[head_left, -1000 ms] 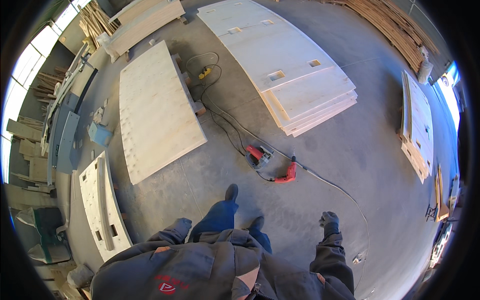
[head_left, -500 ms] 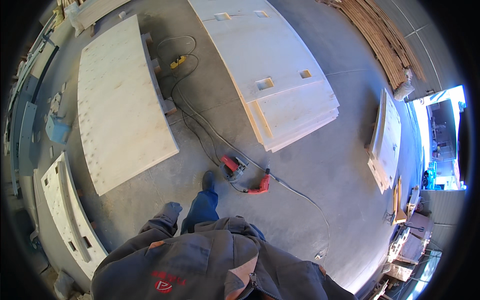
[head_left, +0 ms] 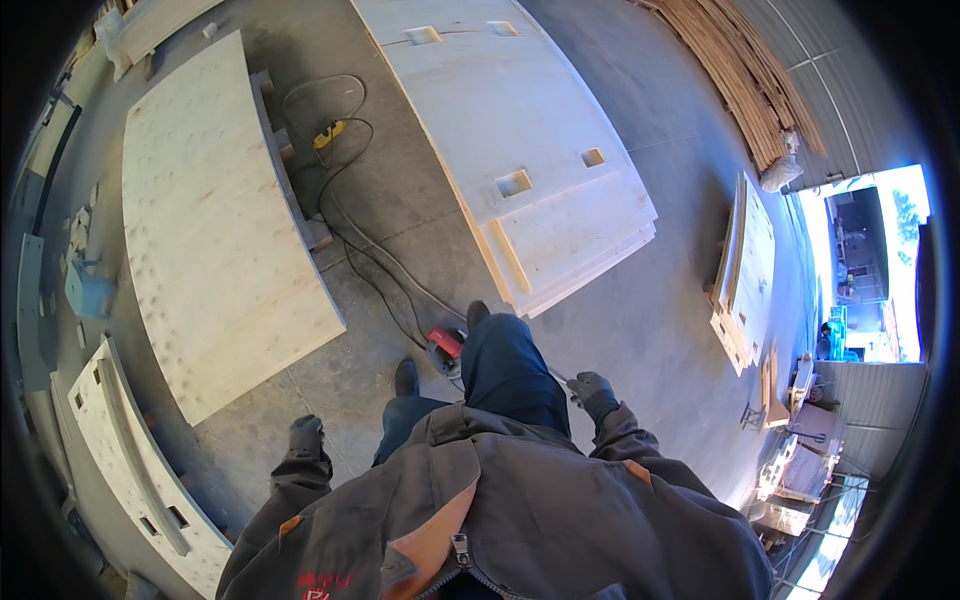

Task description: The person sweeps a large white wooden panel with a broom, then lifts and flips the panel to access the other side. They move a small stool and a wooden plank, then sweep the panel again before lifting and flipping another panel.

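Observation:
My left hand (head_left: 306,436), in a dark grey glove, hangs over the floor with its fingers curled in and nothing in them. My right hand (head_left: 594,392), gloved alike, is held out right of my raised knee, empty, its fingers loosely apart. Neither hand touches anything. Near my feet a red and grey circular saw (head_left: 446,345) rests on the floor, partly covered by my leg. Its dark cable (head_left: 385,295) runs back along the floor. A large pale plywood sheet (head_left: 220,230) lies ahead on the left, and a stack of plywood sheets (head_left: 540,130) with rectangular cut-outs lies ahead on the right.
A yellow power strip (head_left: 328,133) lies on the floor between the sheets, among looped cables. At the lower left is a slotted wooden panel (head_left: 125,450). Another plywood stack (head_left: 745,270) stands at the right, before a bright doorway (head_left: 870,270). Long timbers (head_left: 730,80) lie far right.
I have stepped forward, my right leg now in front and covering the red drill and part of the saw. My right hand has come into view, and my left has swung back and left.

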Tool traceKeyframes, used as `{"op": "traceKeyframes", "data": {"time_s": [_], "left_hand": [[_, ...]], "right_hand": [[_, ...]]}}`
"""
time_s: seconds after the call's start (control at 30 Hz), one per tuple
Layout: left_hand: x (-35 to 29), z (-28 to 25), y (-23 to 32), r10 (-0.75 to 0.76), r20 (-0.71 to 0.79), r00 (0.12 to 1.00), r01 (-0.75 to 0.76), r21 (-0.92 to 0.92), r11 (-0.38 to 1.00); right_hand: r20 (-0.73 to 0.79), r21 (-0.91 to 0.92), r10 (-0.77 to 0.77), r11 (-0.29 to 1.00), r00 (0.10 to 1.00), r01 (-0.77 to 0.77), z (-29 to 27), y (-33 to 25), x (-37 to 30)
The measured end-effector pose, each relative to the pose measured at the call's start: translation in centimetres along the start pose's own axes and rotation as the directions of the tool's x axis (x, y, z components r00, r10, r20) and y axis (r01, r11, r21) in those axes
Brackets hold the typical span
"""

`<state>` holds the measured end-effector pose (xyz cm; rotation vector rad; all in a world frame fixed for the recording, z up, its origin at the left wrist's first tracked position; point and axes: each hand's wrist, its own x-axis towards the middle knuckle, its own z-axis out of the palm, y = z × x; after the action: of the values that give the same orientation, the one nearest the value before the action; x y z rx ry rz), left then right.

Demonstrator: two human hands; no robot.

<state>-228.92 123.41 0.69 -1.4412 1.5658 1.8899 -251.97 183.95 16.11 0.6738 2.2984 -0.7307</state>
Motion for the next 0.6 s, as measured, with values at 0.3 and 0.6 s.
{"op": "traceKeyframes", "data": {"time_s": [0.3, 0.6], "left_hand": [[-3.6, 0.2, -8.2, 0.456, 0.154, 0.877, -0.466, 0.505, 0.726], [1.2, 19.4, 19.5, -0.197, -0.291, 0.936, 0.221, 0.052, 0.974]], "right_hand": [[0.267, -0.037, 0.200, 0.980, 0.943, -0.197, -0.2, -11.0, 17.4], [0.381, 0.094, -0.012, 0.995, 0.924, -0.026, 1.4, -28.0, 38.5]]}}
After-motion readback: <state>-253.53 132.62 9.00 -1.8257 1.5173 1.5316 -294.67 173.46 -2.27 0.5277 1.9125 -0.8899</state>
